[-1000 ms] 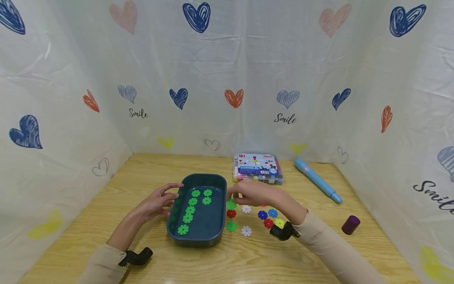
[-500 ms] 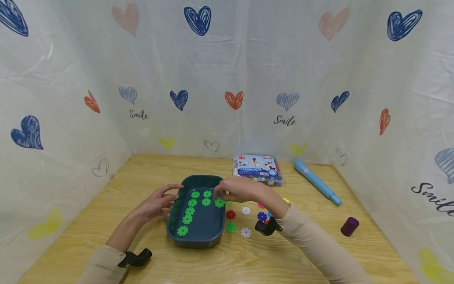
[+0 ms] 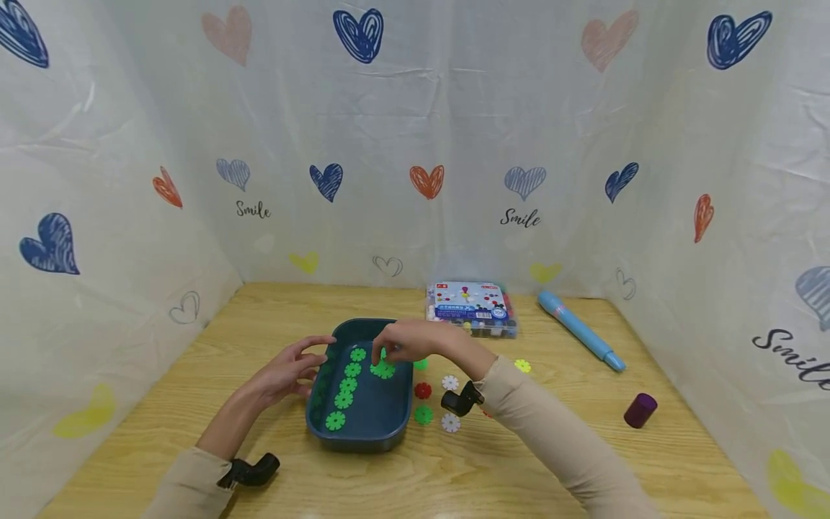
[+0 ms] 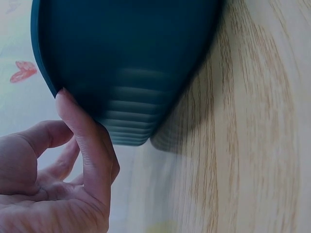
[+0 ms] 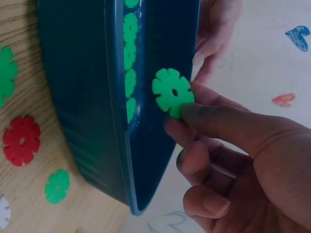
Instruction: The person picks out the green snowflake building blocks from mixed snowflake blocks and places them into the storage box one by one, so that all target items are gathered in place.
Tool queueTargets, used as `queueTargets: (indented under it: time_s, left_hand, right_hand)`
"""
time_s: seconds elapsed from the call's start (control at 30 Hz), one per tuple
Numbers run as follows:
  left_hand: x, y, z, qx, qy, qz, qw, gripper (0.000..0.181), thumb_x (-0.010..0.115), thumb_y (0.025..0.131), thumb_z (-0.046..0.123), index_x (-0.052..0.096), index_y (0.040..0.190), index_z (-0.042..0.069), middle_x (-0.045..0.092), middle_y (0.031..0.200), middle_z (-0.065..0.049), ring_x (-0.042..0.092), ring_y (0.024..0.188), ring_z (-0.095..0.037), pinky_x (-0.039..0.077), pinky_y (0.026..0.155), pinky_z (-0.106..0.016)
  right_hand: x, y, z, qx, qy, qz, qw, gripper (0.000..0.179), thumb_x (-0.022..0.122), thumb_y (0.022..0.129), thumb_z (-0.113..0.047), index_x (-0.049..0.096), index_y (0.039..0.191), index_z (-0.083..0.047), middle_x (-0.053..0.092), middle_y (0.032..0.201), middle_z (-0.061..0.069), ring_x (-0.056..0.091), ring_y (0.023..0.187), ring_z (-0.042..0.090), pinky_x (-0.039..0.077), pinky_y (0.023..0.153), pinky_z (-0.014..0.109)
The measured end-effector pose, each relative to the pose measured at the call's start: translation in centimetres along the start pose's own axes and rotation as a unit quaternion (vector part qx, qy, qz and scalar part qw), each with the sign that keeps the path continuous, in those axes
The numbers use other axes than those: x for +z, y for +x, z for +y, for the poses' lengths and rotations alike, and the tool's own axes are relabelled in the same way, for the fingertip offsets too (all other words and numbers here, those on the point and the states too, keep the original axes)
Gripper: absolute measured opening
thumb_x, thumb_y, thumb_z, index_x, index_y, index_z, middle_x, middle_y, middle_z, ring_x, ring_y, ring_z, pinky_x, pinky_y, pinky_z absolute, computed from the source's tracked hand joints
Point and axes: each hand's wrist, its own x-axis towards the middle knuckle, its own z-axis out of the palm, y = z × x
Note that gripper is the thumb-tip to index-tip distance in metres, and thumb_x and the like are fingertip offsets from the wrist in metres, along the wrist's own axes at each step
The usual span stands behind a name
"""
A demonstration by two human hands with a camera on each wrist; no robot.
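My right hand [image 3: 410,342] is over the dark blue tray [image 3: 363,441], pinching a green notched plastic disc [image 5: 172,92] between thumb and fingertips. Several similar green discs [image 3: 346,383] lie in a row along the tray's left side; in the head view, the area directly under my right hand is hidden. At the tray's left edge is my left hand [image 3: 288,371]. In the left wrist view, a fingertip touches the tray's rim [image 4: 36,53], the fingers relaxed and not wrapped around it.
Right of the tray lie a red disc [image 3: 423,391], a green disc [image 3: 424,415], white discs [image 3: 450,422] and a yellow disc [image 3: 522,366]. Behind is a clear box of colored parts [image 3: 472,310]. A light blue tube [image 3: 580,330] and a purple cap [image 3: 640,410] are farther right.
My right hand has moved left from the discs on the table to over the tray, carrying a green disc. My left hand has stayed at the tray's edge.
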Motion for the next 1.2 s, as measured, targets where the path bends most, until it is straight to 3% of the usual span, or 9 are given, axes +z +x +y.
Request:
queueTargets:
  time_s: [0.23,0.43,0.77,1.2]
  left_hand:
    - [-0.2,0.0,-0.1,0.012,0.003,-0.012,0.9998,0.056,0.054,0.101,0.027,0.032,0.151,0.014,0.051,0.096,-0.004,0.060,0.072,-0.011,0.055,0.057,-0.027]
    - [-0.1,0.1,-0.2,0.008,-0.004,-0.014,0.9999,0.054,0.053,0.102,0.026,0.032,0.150,0.015,0.053,0.096,-0.003,0.060,0.072,-0.011,0.055,0.057,-0.027]
    - [-0.1,0.2,-0.2,0.000,-0.006,-0.004,1.0000,0.052,0.054,0.101,0.026,0.034,0.149,0.018,0.054,0.097,-0.002,0.061,0.072,-0.011,0.055,0.058,-0.026]
    - [0.2,0.1,0.0,-0.002,-0.005,0.004,1.0000,0.054,0.054,0.101,0.027,0.034,0.150,0.017,0.054,0.100,-0.004,0.060,0.073,-0.012,0.055,0.057,-0.027]
  right_hand:
    - [0.3,2.0,0.4,0.027,0.067,-0.039,0.9966,0.023,0.056,0.099,-0.008,0.070,0.116,-0.012,0.072,0.102,0.004,0.069,0.081,0.031,0.051,0.059,0.022]
    - [0.6,3.0,0.6,0.056,0.057,-0.055,0.9953,0.024,0.057,0.098,-0.009,0.071,0.117,-0.014,0.073,0.098,0.008,0.069,0.078,0.025,0.052,0.061,0.021]
    - [1.9,4.2,1.4,0.100,0.068,-0.080,0.9894,0.023,0.059,0.097,-0.008,0.072,0.113,-0.019,0.066,0.111,-0.001,0.063,0.081,0.011,0.054,0.066,0.020]
    - [2.4,4.7,1.4,0.119,0.061,-0.077,0.9880,0.026,0.056,0.098,-0.007,0.073,0.111,-0.021,0.066,0.108,0.000,0.063,0.073,0.011,0.053,0.063,0.022]
